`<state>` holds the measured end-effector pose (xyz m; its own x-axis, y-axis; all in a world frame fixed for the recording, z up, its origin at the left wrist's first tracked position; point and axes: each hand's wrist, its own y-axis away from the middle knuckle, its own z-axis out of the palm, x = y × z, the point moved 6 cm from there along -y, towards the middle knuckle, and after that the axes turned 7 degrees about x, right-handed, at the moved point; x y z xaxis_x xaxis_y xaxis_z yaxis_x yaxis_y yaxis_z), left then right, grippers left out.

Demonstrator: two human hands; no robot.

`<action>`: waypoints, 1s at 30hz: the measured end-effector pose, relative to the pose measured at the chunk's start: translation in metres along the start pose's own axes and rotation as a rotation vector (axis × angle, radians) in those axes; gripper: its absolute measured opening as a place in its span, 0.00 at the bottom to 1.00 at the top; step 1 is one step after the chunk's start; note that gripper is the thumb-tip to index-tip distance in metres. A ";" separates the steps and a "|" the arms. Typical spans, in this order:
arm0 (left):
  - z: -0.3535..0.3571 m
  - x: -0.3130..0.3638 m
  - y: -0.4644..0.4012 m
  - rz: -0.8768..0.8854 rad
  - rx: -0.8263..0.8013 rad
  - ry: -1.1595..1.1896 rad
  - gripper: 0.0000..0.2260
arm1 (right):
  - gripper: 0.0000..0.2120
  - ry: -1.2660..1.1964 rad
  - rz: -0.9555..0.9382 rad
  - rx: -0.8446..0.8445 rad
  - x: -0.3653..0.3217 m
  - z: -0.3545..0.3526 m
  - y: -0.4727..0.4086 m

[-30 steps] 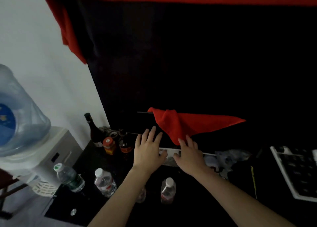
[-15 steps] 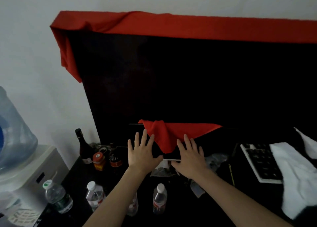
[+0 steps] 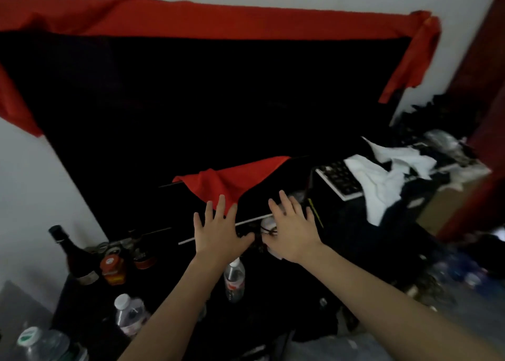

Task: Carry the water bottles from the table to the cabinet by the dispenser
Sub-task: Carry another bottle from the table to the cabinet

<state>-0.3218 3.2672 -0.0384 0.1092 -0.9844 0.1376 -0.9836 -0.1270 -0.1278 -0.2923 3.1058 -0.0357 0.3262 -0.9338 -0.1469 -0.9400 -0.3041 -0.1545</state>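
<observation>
Three clear water bottles stand on a dark cabinet top (image 3: 273, 300). One with a white cap and red label (image 3: 234, 280) stands just under my left wrist. A second white-capped bottle (image 3: 130, 314) stands at the lower left, and a green-capped bottle (image 3: 41, 344) sits at the bottom left corner. My left hand (image 3: 218, 229) and my right hand (image 3: 291, 231) are both stretched out side by side above the cabinet, fingers spread and straight, holding nothing.
A large dark screen (image 3: 207, 109) draped with red cloth (image 3: 232, 183) rises behind. A dark glass bottle (image 3: 72, 254) and small jars (image 3: 113, 269) stand at the left back. A keyboard (image 3: 340, 180) and white cloth (image 3: 382, 180) lie to the right among clutter.
The view has swung right and up; the water dispenser has left the frame and the cluttered right side has come in. Both hands stay spread and empty.
</observation>
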 end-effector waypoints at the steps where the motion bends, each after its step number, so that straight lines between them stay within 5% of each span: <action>1: -0.001 0.011 0.004 0.036 0.011 -0.001 0.39 | 0.40 -0.010 0.023 0.007 0.007 -0.006 0.010; 14: -0.006 0.229 0.083 0.486 -0.003 0.127 0.37 | 0.41 0.022 0.536 0.137 0.169 -0.081 0.209; 22: -0.008 0.402 0.229 0.907 -0.141 0.185 0.35 | 0.40 0.098 0.952 0.193 0.263 -0.130 0.435; 30: -0.005 0.515 0.387 1.234 -0.203 0.190 0.37 | 0.40 0.105 1.359 0.195 0.285 -0.144 0.639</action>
<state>-0.6468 2.7114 -0.0119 -0.8997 -0.3997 0.1756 -0.4226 0.8982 -0.1211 -0.8144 2.6186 -0.0355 -0.8468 -0.4847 -0.2190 -0.4785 0.8740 -0.0845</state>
